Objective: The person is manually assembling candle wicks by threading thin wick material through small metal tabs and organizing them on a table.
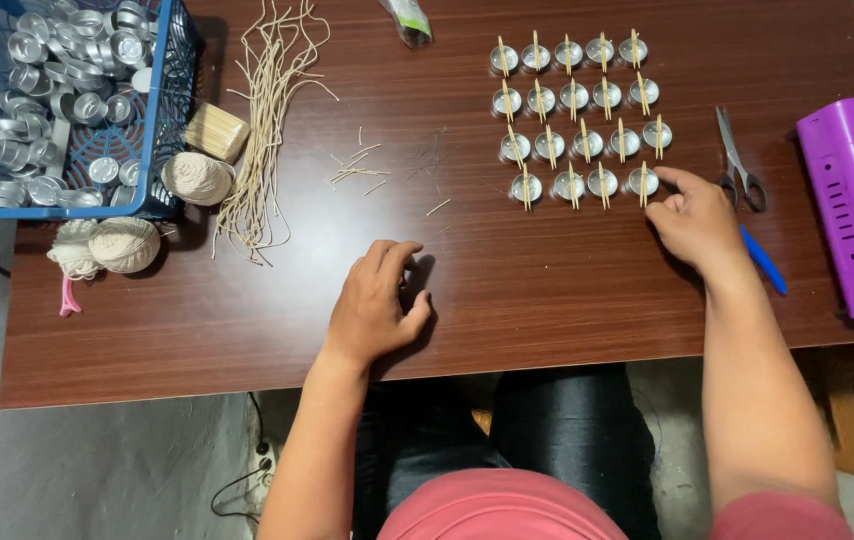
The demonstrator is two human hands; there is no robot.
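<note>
Scissors (pixel 737 160) right of cups (pixel 577 115)

One head-worn camera looks steeply down from above the seated person, fairly near, taking in the whole brown desk (pixel 507 290), both forearms, the lap and some floor.

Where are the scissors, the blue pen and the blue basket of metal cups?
scissors (pixel 734 152): head view, on the blades near the pivot.
blue pen (pixel 765 262): head view, middle of its barrel.
blue basket (pixel 159 110): head view, on its right wall.
</note>
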